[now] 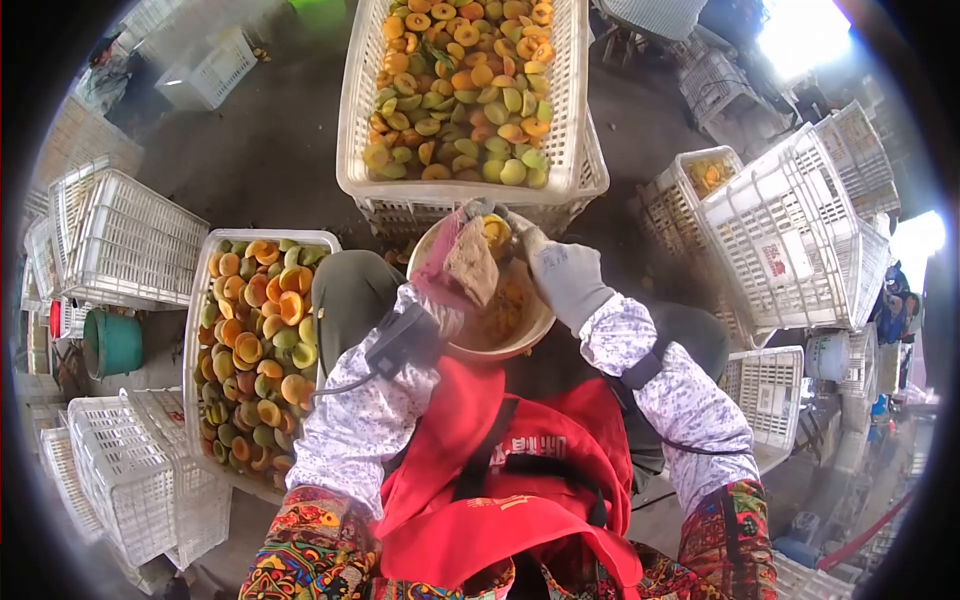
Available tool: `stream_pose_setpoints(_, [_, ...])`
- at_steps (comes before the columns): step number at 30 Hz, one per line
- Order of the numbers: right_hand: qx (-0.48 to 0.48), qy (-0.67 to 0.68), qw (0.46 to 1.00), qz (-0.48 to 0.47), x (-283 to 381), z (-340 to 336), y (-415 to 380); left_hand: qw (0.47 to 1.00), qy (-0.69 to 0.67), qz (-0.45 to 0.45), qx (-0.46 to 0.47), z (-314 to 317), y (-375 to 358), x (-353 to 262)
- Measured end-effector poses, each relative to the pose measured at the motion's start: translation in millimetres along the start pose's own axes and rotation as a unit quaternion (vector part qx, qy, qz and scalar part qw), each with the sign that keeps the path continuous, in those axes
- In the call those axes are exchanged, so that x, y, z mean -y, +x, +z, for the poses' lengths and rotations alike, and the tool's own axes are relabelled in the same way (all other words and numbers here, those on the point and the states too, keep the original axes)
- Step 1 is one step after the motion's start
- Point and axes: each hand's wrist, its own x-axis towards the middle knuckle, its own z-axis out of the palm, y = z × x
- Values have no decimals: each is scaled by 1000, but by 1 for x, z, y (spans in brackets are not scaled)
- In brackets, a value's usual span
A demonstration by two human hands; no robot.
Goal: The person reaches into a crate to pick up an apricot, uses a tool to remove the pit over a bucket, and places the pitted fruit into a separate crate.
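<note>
My left hand (462,262), in a pinkish glove with a worn tan patch, is closed around a yellow apricot piece (495,231) above a bowl. My right hand (568,278), in a grey-white glove, meets it from the other side, its fingers bent in at the fruit. Whether those fingers also grip a small tool is hidden. Below both hands, the pale round bowl (541,325) rests between my knees, with orange-yellow scraps and murky contents inside.
Straight ahead, a white crate (352,130) of halved apricots (462,95) sits on another crate. Another crate (193,330) of halves stands by my left knee. Stacked white crates (130,235) line the left, near a green bucket (112,343). More crates (785,235) lean at the right.
</note>
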Motion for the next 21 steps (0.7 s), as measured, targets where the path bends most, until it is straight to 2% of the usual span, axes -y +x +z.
stream_pose_setpoints(1, [25, 16, 1000, 0, 0, 5, 2, 969, 126, -20, 212, -25, 35, -10])
stream_pose_setpoints(2, [52, 36, 998, 1, 4, 6, 2, 969, 126, -19, 211, -32, 36, -11])
stream_pose_setpoints(4, [75, 77, 994, 34, 11, 10, -1, 981, 18, -39, 191, -50, 34, -3])
stream_pose_setpoints(5, [104, 127, 986, 35, 13, 9, -3, 939, -69, -129, 312, -60, 46, -8])
stream_pose_setpoints(6, [132, 177, 975, 37, 16, 5, -3, 939, -67, -131, 312, -66, 56, -5])
stream_pose_setpoints(7, [161, 219, 961, 42, 17, -1, -4, 964, 33, 4, 264, -72, 66, 2])
stream_pose_setpoints(8, [160, 220, 961, 44, 17, -1, -6, 959, 130, 139, 209, -75, 74, 9])
stream_pose_setpoints(9, [141, 253, 957, 26, 16, 0, -9, 959, 131, 138, 209, -77, 79, 15])
stream_pose_setpoints(11, [119, 283, 952, 7, 12, 8, -8, 918, 176, 300, 193, -77, 88, 20])
stream_pose_setpoints(12, [103, 272, 956, -36, 9, 17, -6, 917, 175, 301, 194, -64, 73, 20])
stream_pose_setpoints(13, [87, 261, 958, -78, 6, 26, -6, 933, 136, 253, 219, -51, 57, 20])
stream_pose_setpoints(14, [86, 260, 959, -77, 7, 18, -10, 944, 97, 203, 242, -41, 45, 19])
stream_pose_setpoints(15, [77, 289, 954, -32, 11, 2, -16, 944, 97, 202, 243, -45, 50, 13])
stream_pose_setpoints(16, [66, 316, 946, 14, 14, -7, -18, 947, 13, -5, 321, -48, 58, -2])
stream_pose_setpoints(17, [66, 316, 946, 15, 19, -5, -16, 897, -71, -211, 382, -51, 65, -10])
stream_pose_setpoints(18, [84, 289, 952, 59, 25, -1, -11, 897, -71, -212, 382, -40, 49, -5])
stream_pose_setpoints(19, [103, 261, 954, 102, 29, 5, -8, 968, 8, -61, 242, -17, 15, 3])
stream_pose_setpoints(20, [106, 261, 954, 100, 30, 16, -8, 988, 84, 93, 86, -6, -5, 8])
stream_pose_setpoints(21, [78, 326, 940, 67, 30, 26, -7, 821, 420, 300, 243, -21, 19, -1])
